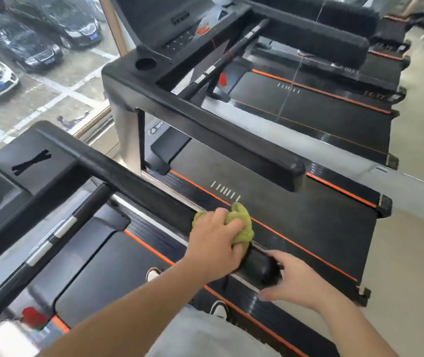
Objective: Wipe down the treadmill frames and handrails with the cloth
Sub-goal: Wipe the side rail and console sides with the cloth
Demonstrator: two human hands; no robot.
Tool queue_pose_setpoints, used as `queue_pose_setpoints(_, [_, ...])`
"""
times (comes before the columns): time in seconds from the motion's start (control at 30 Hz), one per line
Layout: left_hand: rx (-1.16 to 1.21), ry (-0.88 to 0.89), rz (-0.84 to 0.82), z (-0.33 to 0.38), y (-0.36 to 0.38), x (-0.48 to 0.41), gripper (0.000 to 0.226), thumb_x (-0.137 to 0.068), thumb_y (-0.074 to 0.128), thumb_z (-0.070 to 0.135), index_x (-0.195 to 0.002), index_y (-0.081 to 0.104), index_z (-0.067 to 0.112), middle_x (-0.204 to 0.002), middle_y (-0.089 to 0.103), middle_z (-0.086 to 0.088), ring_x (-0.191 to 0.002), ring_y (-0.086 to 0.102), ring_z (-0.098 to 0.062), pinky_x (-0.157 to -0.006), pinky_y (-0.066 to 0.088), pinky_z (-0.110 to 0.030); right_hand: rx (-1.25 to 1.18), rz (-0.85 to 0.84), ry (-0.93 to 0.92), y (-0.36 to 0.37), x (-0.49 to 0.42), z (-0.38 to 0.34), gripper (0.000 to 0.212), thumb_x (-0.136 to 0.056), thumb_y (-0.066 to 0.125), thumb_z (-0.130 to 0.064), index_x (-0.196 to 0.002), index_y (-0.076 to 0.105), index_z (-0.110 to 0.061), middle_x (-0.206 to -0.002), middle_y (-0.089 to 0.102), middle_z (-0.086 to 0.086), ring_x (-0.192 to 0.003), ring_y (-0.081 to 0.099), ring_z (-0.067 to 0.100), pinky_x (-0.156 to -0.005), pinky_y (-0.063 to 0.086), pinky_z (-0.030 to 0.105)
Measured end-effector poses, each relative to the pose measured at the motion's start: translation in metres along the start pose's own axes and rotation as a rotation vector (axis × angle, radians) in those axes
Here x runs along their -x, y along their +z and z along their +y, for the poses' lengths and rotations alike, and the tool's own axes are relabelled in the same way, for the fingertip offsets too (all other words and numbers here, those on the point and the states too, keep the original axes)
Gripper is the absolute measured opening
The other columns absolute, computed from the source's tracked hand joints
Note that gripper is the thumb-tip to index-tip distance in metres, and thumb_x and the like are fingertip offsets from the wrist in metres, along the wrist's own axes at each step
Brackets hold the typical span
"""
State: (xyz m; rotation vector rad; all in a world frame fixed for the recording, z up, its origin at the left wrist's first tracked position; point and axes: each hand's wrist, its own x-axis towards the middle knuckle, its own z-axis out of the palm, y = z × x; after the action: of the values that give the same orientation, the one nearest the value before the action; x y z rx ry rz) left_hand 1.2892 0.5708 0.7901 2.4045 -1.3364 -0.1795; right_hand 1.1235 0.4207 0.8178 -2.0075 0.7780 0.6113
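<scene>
A black padded handrail [139, 184] of the near treadmill runs from the upper left down to the lower middle. My left hand [216, 240] presses a bunched green cloth [241, 222] onto the handrail close to its rounded end. My right hand [296, 282] rests at that end cap [262, 269], fingers spread, with nothing in it. Part of the cloth is hidden under my left hand.
A second treadmill with a black handrail [231, 140] and belt [308, 222] stands just to the right, with more beyond it. A thin grip bar with silver bands [51, 238] crosses the lower left. A window [38, 73] over parked cars fills the upper left. Pale floor lies at right.
</scene>
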Motion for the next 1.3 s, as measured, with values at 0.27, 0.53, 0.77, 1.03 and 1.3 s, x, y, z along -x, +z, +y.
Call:
queue_pose_setpoints(0.27, [-0.127, -0.070, -0.149, -0.035, -0.014, -0.028, 0.049, -0.085, 0.053, 0.059, -0.129, 0.062, 0.039, -0.108, 0.061, -0.001, -0.097, 0.067, -0.031, -0.085, 0.053, -0.039, -0.393, 0.185, 0.113, 0.004, 0.016, 0.046, 0.062, -0.084, 0.083, -0.019, -0.134, 0.051, -0.036, -0.126, 0.064, -0.013, -0.112, 0.064, 0.003, -0.096, 0.053, 0.029])
queue_pose_setpoints(0.53, [-0.130, 0.211, -0.466, 0.106, 0.029, -0.022, 0.042, -0.086, 0.055, 0.054, -0.124, 0.059, 0.037, -0.107, 0.056, -0.005, -0.098, 0.063, -0.035, -0.077, 0.044, -0.040, -0.559, 0.518, 0.260, 0.003, 0.010, 0.046, 0.030, -0.108, 0.043, -0.031, -0.111, 0.072, -0.032, -0.113, 0.069, -0.013, -0.108, 0.064, 0.014, -0.100, 0.052, 0.044])
queue_pose_setpoints(0.77, [-0.200, -0.220, -0.632, -0.008, -0.013, -0.079, 0.040, -0.088, 0.050, 0.058, -0.119, 0.061, 0.036, -0.128, 0.065, 0.004, -0.123, 0.059, -0.027, -0.095, 0.046, -0.039, -0.670, 0.407, 0.266, -0.011, 0.007, 0.032, 0.050, -0.105, 0.034, -0.060, -0.109, 0.073, -0.029, -0.111, 0.074, -0.011, -0.107, 0.067, 0.007, -0.107, 0.050, 0.042])
queue_pose_setpoints(1.03, [-0.155, 0.027, -0.449, 0.092, 0.031, -0.034, 0.048, -0.085, 0.047, 0.056, -0.124, 0.060, 0.032, -0.116, 0.059, -0.008, -0.105, 0.064, -0.036, -0.087, 0.047, -0.043, -0.588, 0.583, 0.238, -0.020, 0.007, 0.010, 0.060, -0.106, 0.031, -0.059, -0.131, 0.067, -0.019, -0.133, 0.065, 0.000, -0.125, 0.057, 0.019, -0.107, 0.041, 0.038])
queue_pose_setpoints(1.3, [0.009, 0.091, 0.083, -0.054, -0.007, -0.014, 0.043, -0.078, 0.061, 0.044, -0.118, 0.067, 0.030, -0.102, 0.059, -0.006, -0.088, 0.060, -0.035, -0.082, 0.051, -0.046, -0.457, 0.480, 0.079, -0.025, -0.031, -0.056, 0.048, -0.106, 0.036, -0.055, -0.108, 0.073, -0.025, -0.112, 0.072, -0.010, -0.115, 0.064, 0.015, -0.108, 0.046, 0.041])
